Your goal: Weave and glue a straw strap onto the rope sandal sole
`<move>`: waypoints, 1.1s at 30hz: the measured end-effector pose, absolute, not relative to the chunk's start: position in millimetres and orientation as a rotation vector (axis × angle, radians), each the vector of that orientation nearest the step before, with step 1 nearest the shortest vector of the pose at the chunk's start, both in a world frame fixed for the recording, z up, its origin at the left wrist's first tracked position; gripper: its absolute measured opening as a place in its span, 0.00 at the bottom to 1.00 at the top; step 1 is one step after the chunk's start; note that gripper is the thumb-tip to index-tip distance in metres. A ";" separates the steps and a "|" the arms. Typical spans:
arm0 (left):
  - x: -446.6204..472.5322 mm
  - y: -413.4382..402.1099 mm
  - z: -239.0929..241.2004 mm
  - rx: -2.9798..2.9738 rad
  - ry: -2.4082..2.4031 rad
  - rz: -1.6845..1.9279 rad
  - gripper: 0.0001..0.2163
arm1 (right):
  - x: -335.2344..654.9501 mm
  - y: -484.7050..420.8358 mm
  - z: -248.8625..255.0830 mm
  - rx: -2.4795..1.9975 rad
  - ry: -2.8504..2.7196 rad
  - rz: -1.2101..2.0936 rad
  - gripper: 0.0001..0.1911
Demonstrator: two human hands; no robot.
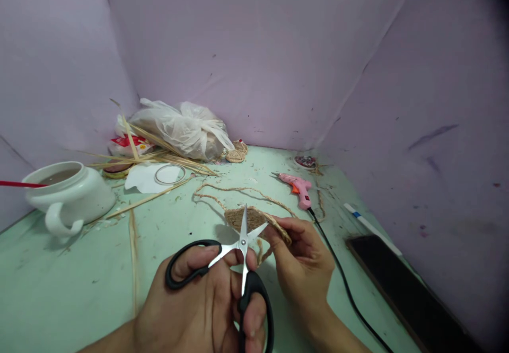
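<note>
My left hand (199, 302) grips a pair of scissors (243, 243) by its black handles, fingers through the loops. The silver blades are spread apart and point up and away from me. Close behind and beside them, my right hand (304, 257) pinches a flat piece of coiled brown rope (246, 226) at its right edge. The blades overlap this piece from my viewpoint; whether they touch it I cannot tell. From the piece a length of twisted cord (246, 188) loops out over the table, and a short bit hangs below it.
A pink glue gun (296, 187) lies at the right, its black cable (345, 284) running toward me. Beyond it is a dark flat slab (405, 289). At left stand a white cup (71, 199), dry straw strips (170, 158), a metal ring (170, 174) and a plastic bag (186, 130).
</note>
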State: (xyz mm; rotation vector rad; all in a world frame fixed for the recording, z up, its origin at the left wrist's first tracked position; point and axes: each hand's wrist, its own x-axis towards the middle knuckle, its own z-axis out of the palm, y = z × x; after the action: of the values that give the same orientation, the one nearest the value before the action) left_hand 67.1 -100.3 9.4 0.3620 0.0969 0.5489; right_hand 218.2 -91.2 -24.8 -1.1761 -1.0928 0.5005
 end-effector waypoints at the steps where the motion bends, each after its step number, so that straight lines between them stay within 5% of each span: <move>1: 67.5 -100.7 9.1 0.338 0.081 0.549 0.18 | 217.7 -91.5 -25.4 -1.168 -1.098 0.465 0.06; 7: 68.0 -96.1 0.5 0.485 0.152 0.581 0.19 | 217.3 -90.9 -27.6 -1.196 -1.127 0.509 0.05; 16: 57.1 -75.1 8.1 1.649 0.876 0.575 0.08 | 219.9 -89.0 -19.9 -1.236 -1.022 0.713 0.05; 21: 53.3 -72.5 11.6 2.180 0.961 0.696 0.14 | 219.8 -87.7 -13.7 -1.247 -0.978 0.796 0.07; 25: 54.9 -71.0 5.2 1.718 0.787 0.641 0.09 | 221.2 -86.2 -11.5 -1.249 -0.959 0.826 0.06; 33: 68.1 -77.6 -8.5 0.344 0.050 0.470 0.18 | 219.6 -88.6 -20.7 -1.232 -1.055 0.704 0.03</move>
State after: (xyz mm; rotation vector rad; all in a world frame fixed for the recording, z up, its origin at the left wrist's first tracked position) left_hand 68.1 -77.6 -8.5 0.3437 0.0501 0.4702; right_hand 219.6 -88.6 -20.7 -1.2323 -1.0553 0.7044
